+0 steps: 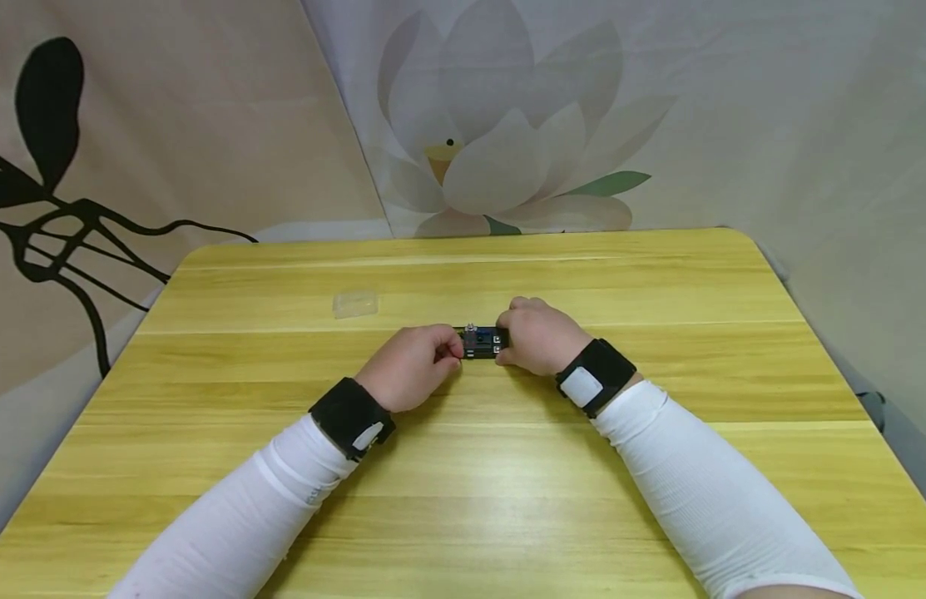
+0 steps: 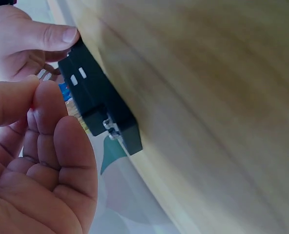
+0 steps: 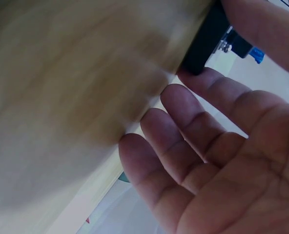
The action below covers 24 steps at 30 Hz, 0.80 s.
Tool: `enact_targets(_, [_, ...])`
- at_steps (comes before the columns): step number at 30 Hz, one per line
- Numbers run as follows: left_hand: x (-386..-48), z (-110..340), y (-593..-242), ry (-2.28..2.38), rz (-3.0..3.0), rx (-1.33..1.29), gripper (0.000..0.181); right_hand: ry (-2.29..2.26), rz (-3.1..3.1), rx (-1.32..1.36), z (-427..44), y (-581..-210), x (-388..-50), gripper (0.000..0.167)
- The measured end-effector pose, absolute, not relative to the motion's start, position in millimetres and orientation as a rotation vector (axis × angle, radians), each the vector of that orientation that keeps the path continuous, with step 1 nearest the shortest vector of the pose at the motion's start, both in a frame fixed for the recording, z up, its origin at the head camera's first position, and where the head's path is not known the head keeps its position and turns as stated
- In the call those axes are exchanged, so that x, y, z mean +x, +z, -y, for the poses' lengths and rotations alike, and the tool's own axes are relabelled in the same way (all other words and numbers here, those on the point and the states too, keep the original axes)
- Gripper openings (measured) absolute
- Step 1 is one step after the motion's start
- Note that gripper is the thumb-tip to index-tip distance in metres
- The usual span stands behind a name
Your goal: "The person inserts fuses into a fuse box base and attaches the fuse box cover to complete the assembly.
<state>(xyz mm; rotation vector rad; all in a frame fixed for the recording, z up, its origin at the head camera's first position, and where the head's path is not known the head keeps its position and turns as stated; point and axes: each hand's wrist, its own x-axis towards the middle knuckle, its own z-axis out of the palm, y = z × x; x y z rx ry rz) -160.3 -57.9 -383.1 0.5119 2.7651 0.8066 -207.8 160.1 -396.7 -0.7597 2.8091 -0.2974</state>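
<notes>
A small black plastic box (image 1: 481, 343) with metal screws, blue parts and pale slots lies on the table between the hands. My right hand (image 1: 541, 334) grips its right end, thumb on the near side and index finger on the far side. In the right wrist view the other fingers stand apart, touching nothing visible. My left hand (image 1: 413, 363) is at the box's left end, thumb and index fingertips pinched together. In the left wrist view a tiny piece with two pale prongs (image 2: 44, 74) shows at those fingertips; the rest of it is hidden.
A clear plastic cover (image 1: 355, 304) lies on the wooden table (image 1: 463, 491), behind and left of the box. A flower-printed cloth (image 1: 507, 108) hangs behind the table's far edge.
</notes>
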Motion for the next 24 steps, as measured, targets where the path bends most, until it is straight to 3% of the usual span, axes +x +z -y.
enact_targets(24, [-168.9,48.3,-372.0,0.744,-2.813,0.546,0.005,-0.293,-2.826,-0.783,-159.3,-397.7,-206.7,0.041])
